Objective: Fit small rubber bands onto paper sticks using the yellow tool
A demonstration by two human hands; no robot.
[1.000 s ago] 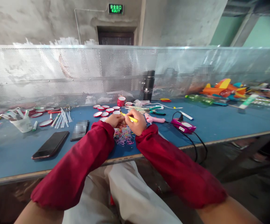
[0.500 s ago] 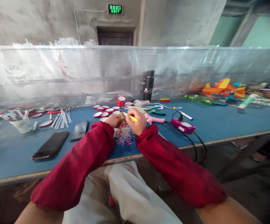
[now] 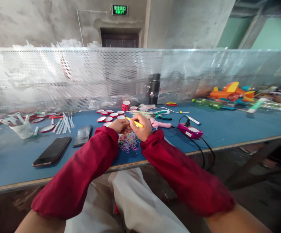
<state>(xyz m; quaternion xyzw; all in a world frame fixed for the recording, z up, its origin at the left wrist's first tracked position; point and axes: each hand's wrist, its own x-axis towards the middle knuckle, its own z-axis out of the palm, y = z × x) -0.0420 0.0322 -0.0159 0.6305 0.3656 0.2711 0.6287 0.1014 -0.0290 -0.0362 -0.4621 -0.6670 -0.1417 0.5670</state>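
Your right hand (image 3: 142, 128) grips the pen (image 3: 138, 124), likely light, stiff, best held near its tip; your left hand (image 3: 118, 125), I cannot tell.

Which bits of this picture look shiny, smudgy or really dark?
In the head view, pale glare streaks the mesh panel and the exit sign glows green; in the same view, the toy plane looks smudgy, the yellow pen a bit clearer, and the space under the table is dark.
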